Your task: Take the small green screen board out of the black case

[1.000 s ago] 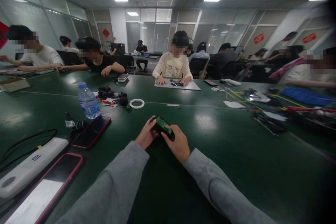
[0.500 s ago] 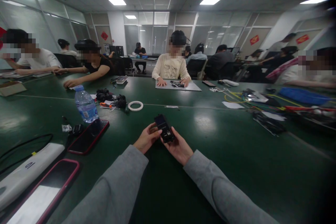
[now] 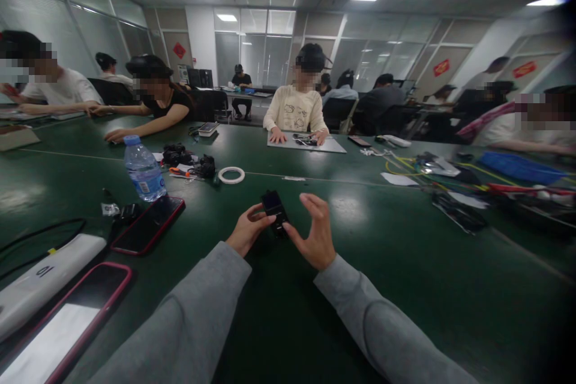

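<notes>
A small black device (image 3: pixel 273 204) with a dark screen is tilted above the green table (image 3: pixel 279 312). My left hand (image 3: pixel 249 228) grips its left side, with the thumb across its front. My right hand (image 3: pixel 315 231) is raised at its right, fingers spread from the thumb. The right thumb tip is at the device's lower right edge; whether it touches cannot be made out. Left of my hands lies a phone in a red case (image 3: pixel 149 225), beside a water bottle (image 3: pixel 144 171). A roll of white tape (image 3: pixel 231 175) lies beyond my left hand.
A pink-cased phone (image 3: pixel 85 318) and a white device (image 3: pixel 49 282) lie at the near left. Black cables (image 3: pixel 202 166) are beyond the bottle. Across the table a person (image 3: pixel 297 108) rests both hands on a grey board (image 3: pixel 333 145). Wires and a blue item (image 3: pixel 519 168) are at the right.
My right hand has let go of the device's right side, lifted and opened. My left hand still holds the device. The view has shifted slightly.
</notes>
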`<control>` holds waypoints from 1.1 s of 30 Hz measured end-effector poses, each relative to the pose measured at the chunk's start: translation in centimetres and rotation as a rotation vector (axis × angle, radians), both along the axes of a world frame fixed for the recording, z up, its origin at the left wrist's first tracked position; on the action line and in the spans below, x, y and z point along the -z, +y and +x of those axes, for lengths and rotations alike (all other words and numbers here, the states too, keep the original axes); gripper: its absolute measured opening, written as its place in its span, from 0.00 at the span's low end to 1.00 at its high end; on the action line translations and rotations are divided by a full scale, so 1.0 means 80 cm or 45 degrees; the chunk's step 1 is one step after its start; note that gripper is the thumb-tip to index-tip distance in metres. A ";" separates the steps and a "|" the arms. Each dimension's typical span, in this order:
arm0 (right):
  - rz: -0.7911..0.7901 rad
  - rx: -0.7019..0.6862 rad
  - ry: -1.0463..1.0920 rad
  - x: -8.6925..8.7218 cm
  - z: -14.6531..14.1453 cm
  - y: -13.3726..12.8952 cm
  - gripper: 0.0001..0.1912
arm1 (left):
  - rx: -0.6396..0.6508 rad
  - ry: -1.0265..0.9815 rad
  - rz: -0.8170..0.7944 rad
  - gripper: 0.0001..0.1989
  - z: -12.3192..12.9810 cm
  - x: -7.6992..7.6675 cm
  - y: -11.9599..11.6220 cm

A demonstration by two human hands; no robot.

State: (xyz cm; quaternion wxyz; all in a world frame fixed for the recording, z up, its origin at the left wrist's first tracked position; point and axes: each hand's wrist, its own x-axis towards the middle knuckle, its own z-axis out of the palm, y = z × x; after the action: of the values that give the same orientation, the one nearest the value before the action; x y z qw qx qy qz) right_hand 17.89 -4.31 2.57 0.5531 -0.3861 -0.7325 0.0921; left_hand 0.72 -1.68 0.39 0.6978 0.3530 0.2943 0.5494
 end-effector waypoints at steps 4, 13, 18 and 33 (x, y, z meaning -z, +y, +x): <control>0.136 0.043 -0.354 0.008 -0.017 -0.014 0.37 | -0.042 -0.017 0.003 0.29 0.001 0.006 0.003; -0.274 0.001 -0.008 0.032 -0.042 -0.016 0.39 | -0.104 0.118 0.050 0.29 0.002 0.009 0.002; -0.531 -0.134 0.330 0.032 -0.047 -0.016 0.39 | -0.114 0.178 0.090 0.30 0.003 0.010 0.002; -1.068 -0.572 1.062 0.024 -0.029 0.001 0.31 | -0.119 0.054 0.026 0.30 0.003 0.003 0.001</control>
State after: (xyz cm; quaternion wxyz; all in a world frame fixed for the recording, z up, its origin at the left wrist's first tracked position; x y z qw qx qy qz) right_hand 15.57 -4.25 0.67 0.5610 -0.3385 -0.4201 0.6279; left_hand 0.98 -1.60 0.14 0.6614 0.3575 0.3194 0.5768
